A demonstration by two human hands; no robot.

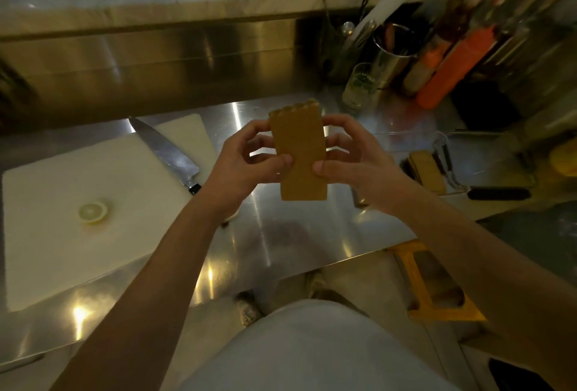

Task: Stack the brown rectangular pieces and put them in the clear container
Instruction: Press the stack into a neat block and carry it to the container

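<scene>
Your left hand (pixel 249 159) and right hand (pixel 352 156) each keep a closed grip on the stack of brown rectangular pieces (pixel 298 153), held above the steel surface (pixel 281 234), right of the cutting board (pixel 62 219).

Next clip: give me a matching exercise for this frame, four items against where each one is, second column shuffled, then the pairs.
Items:
1. stack of brown pieces
2. knife
3. lemon slice
4. orange bottle

Places:
A. lying flat on the white cutting board, near its left side
B. standing at the back right among other bottles
C. held above the steel counter by the left hand and the right hand
D. lying across the far right edge of the cutting board

Pairs: 1-C, 2-D, 3-A, 4-B
</scene>
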